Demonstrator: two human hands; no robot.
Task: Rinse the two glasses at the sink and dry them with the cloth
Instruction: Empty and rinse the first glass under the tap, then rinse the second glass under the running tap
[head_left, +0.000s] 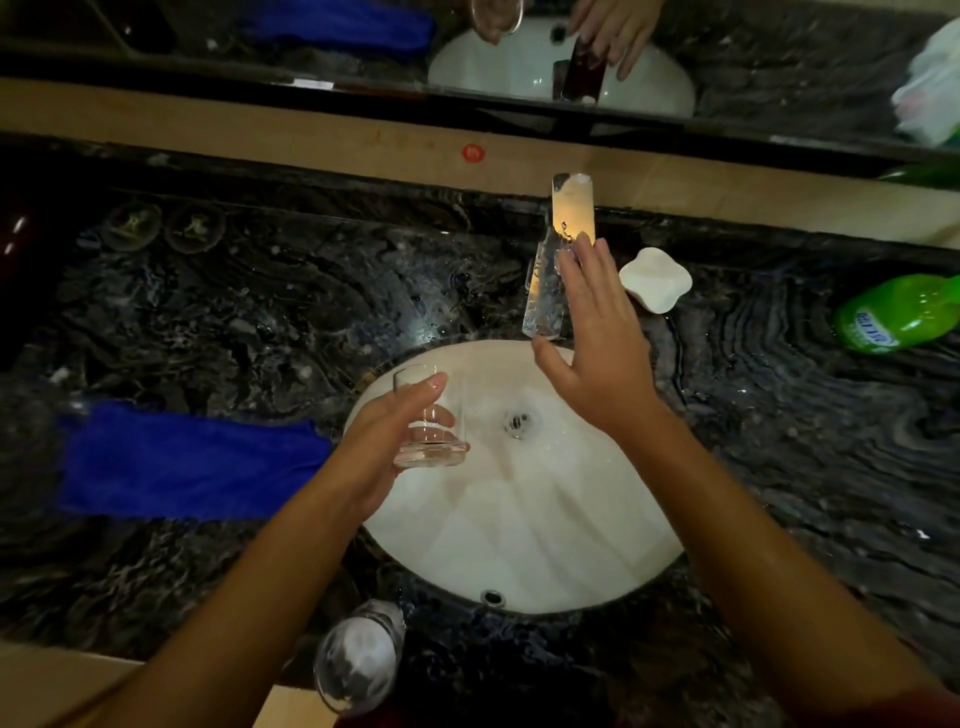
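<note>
Sink (545, 519) is the reference: white oval basin set in a dark marbled counter (260, 312), drain (519, 422) near its centre, overflow hole on the near wall. Left hand (387, 441) is over the basin's left edge, fingers and thumb curled round a clear glass (428, 415); glass sits upright, slightly tilted, rim up, thick base low, held above the basin rather than resting on it. Right hand (597, 353) is over the far rim of the sink, fingers straight and lightly spread, thumb out to the left; fingertips reach the chrome tap (561, 249), which stands behind the sink and points toward the basin. Cannot tell whether the fingertips press the tap lever or just touch it. No clear water stream visible. Second glass (358, 660) stands on the counter at the sink's near-left corner, partly hidden behind the left forearm, touching neither hand. Blue cloth (192, 462) lies flat on the counter left of the sink, just beside the left wrist, untouched. White soap dish (657, 280) sits right of the tap, behind the sink. Green bottle (898, 314) lies on its side well right of the sink. Mirror (519, 52) runs along the wall behind the sink, reflecting basin, tap, hand and cloth.
</note>
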